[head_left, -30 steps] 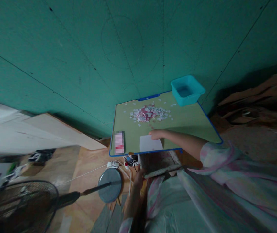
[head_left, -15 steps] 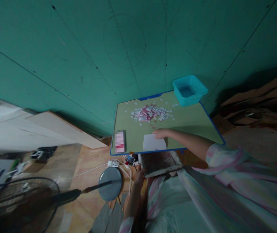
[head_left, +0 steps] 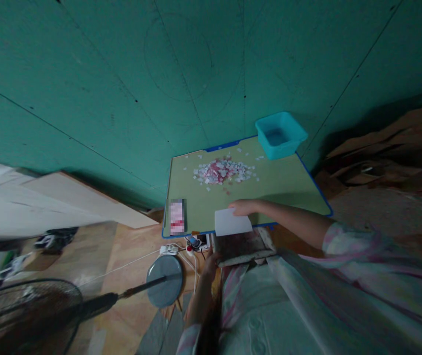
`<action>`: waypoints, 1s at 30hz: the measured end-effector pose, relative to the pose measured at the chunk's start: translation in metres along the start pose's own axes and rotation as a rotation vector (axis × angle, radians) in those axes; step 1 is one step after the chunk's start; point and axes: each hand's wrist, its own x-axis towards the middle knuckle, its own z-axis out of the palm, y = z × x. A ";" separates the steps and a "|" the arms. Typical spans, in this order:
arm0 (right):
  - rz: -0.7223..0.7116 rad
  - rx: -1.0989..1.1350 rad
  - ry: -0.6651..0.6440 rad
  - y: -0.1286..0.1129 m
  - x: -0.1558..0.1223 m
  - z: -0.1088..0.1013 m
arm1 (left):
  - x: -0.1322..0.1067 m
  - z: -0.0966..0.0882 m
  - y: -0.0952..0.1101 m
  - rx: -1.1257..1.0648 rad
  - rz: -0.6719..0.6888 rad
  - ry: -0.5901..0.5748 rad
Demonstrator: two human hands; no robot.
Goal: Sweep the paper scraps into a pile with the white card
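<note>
My right hand (head_left: 242,207) is closed on the upper right corner of a white sheet (head_left: 231,222), perhaps paper or card. The sheet lies over the front edge of a yellow-green board (head_left: 199,209) with blue edging. Below that edge, my left hand (head_left: 213,262) grips the left side of a worn, stained tray (head_left: 266,255) with a pale rim, held against my body; its fingers are partly hidden. Farther back on the board lies a spread pile of small white and pink paper pieces (head_left: 222,170).
A turquoise tub (head_left: 283,148) stands at the board's back right corner. A phone (head_left: 177,217) with a blurred screen lies front left. Below are a power strip (head_left: 169,249), cables and a round grey stool (head_left: 164,281). A green wall (head_left: 196,59) rises behind.
My right hand has drawn the white sheet toward me, so it now overlaps the board's front edge above the tray. My left hand stays at the tray. The view has shifted slightly.
</note>
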 end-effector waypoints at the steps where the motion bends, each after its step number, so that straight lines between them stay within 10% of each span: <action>1: -0.001 0.010 0.019 0.003 -0.001 0.001 | 0.001 0.000 -0.001 -0.007 0.007 -0.008; 15: 0.305 0.152 0.535 0.074 -0.017 -0.047 | -0.002 -0.002 0.000 -0.071 0.004 -0.026; 30: 0.127 -0.153 0.167 0.032 -0.024 -0.036 | -0.002 -0.001 0.001 -0.034 -0.008 0.010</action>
